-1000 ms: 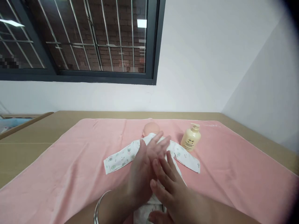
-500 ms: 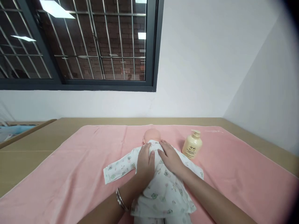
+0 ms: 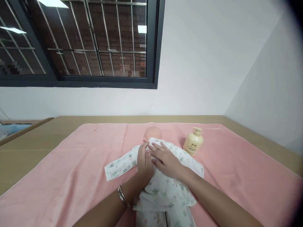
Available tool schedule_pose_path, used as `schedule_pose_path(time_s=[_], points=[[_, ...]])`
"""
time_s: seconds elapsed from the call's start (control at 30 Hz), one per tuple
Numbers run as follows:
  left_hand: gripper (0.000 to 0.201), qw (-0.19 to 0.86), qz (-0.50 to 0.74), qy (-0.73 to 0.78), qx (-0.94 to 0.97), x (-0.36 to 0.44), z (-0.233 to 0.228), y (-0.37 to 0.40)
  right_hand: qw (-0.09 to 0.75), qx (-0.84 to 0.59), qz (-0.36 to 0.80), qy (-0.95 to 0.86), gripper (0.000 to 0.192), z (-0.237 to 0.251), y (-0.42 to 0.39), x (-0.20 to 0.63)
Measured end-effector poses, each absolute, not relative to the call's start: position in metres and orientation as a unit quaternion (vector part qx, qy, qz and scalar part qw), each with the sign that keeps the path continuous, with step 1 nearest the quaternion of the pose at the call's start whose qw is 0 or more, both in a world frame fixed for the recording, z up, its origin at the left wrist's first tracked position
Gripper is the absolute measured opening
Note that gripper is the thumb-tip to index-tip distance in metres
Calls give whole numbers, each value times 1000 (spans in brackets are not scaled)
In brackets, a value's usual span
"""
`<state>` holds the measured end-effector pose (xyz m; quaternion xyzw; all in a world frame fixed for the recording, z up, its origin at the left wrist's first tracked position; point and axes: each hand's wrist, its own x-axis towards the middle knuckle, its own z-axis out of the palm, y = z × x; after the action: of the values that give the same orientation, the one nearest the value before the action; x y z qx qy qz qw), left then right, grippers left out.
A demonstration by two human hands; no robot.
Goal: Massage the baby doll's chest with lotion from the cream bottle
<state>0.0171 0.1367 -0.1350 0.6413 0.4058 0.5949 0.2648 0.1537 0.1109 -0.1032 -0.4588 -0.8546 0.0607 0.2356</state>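
A baby doll [image 3: 153,132] lies on the pink sheet with its bald head away from me and no face showing. It wears a white printed top [image 3: 163,194] with long sleeves and matching trousers [image 3: 151,218]. My left hand [image 3: 145,160] lies flat on the left of its upper back, fingers extended. My right hand [image 3: 167,160] rests on the upper back beside it, fingers spread, fingertips close to the left hand. Neither hand grips anything. A silver bangle [image 3: 123,196] circles my left wrist.
A cream pump bottle [image 3: 193,142] stands on the pink sheet [image 3: 78,170], right of the doll. The sheet covers a wooden table [image 3: 68,121] against a white wall. A barred window [image 3: 101,80] is above. Something light blue [image 3: 14,128] lies beyond the left edge.
My right hand has moved left across the doll's back, closer to my left hand. The left hand has shifted slightly left. The view has tilted a little downward.
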Motion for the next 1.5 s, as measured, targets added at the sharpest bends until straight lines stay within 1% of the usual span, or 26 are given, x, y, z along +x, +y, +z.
schedule_pose_path(time_s=[0.07, 0.13, 0.2, 0.27, 0.4, 0.47, 0.63, 0.83, 1.1, 1.5], points=[[34, 263, 594, 404, 644, 18, -135, 137, 261, -501, 72, -822, 44, -105, 124, 164], [34, 261, 590, 406, 647, 18, -134, 138, 274, -562, 63, -778, 46, -110, 130, 168], [33, 252, 582, 416, 652, 19, -134, 139, 270, -615, 35, -741, 49, -116, 124, 163], [31, 236, 559, 427, 671, 19, -135, 142, 250, -635, 5, -731, 51, -120, 109, 152], [30, 205, 510, 416, 724, 20, -138, 148, 215, -588, -2, -779, 53, -118, 88, 135], [31, 191, 503, 410, 736, 20, -140, 150, 228, -583, 15, -780, 53, -116, 93, 139], [32, 153, 484, 428, 748, 22, -143, 151, 280, -633, 46, -721, 55, -120, 125, 161], [32, 139, 478, 451, 741, 22, -141, 147, 275, -628, 22, -728, 54, -127, 128, 166], [32, 123, 465, 463, 744, 22, -142, 148, 304, -626, 29, -717, 53, -136, 130, 168], [26, 109, 478, 441, 752, 22, -144, 149, 322, -613, 14, -721, 50, -133, 128, 167]])
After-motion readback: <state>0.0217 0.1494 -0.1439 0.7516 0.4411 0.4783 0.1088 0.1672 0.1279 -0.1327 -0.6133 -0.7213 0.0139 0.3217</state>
